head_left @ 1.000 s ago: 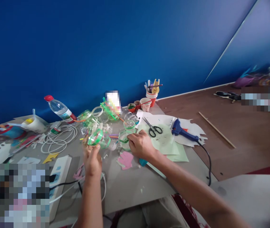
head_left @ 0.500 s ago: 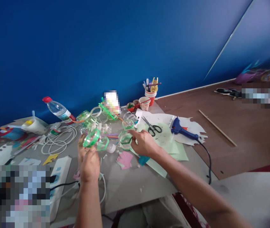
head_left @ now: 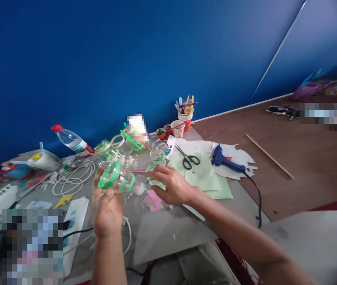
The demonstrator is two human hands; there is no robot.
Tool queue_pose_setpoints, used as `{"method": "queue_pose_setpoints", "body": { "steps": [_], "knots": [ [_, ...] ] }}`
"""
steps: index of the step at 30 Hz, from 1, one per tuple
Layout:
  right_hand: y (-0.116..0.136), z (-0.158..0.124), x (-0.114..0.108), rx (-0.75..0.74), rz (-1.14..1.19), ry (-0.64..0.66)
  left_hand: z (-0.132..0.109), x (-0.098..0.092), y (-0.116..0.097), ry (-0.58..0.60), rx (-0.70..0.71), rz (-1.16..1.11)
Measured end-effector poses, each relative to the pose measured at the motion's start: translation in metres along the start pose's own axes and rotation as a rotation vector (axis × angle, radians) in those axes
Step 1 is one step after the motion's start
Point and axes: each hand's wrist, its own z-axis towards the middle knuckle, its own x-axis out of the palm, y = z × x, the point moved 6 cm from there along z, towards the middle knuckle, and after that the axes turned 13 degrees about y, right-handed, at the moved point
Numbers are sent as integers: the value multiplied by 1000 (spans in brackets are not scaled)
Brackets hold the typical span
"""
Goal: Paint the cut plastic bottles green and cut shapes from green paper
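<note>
My left hand [head_left: 109,211] is wrapped round a cut clear plastic bottle piece [head_left: 110,176] with a green rim, tilted above the table. Just right of it shows a clear bottle neck [head_left: 127,183] with a green band and a whitish end; whether it is joined to the held piece, I cannot tell. My right hand [head_left: 171,184] is stretched leftward, its fingers apart and holding nothing visible. Beneath its fingers a green-edged clear cup is mostly hidden. Another green-rimmed clear cup [head_left: 157,154] stands behind that hand, and a pink paper cutout [head_left: 154,200] lies below its fingertips.
Scissors [head_left: 190,160] rest on pale green paper, with a blue glue gun [head_left: 224,160] and its black cord to the right. A capped water bottle [head_left: 73,140] leans at the back left. White cable coils [head_left: 73,176] and a power strip [head_left: 76,225] occupy the left side.
My right hand has moved away from the green-edged cup, its fingers now spread and reaching left over it. The left hand still holds the bottle piece, slightly shifted and turned.
</note>
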Motion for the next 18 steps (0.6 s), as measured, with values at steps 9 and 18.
{"method": "queue_pose_setpoints", "body": {
  "steps": [9, 18],
  "knots": [
    [2, -1, 8, -28, -47, -40, 4, 5, 0, -3, 9, 72],
    [5, -2, 25, -128, 112, 366, 30, -35, 18, -113, 69, 461]
  ]
}}
